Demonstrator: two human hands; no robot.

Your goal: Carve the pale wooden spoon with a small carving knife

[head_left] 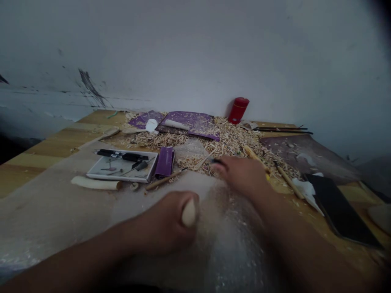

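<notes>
My left hand (169,224) is closed around a pale piece of wood (189,212), whose rounded end shows above the fist; the rest is hidden by the fingers. Further forward and to the right, my right hand (241,173) is closed on a slim dark tool (217,161). Only a short part of it pokes out by the thumb, so its kind is unclear. That hand is low over the near edge of a heap of wood shavings (238,140). Clear plastic sheeting (119,213) lies under both hands.
Left of centre stands a white tray (102,176) with small rotary bits and dark pen-like tools. Near it are a purple packet (165,162), a curved wooden piece (96,183) and a thin stick (165,180). A red canister (238,110) leans by the wall; a black slab (340,209) lies right.
</notes>
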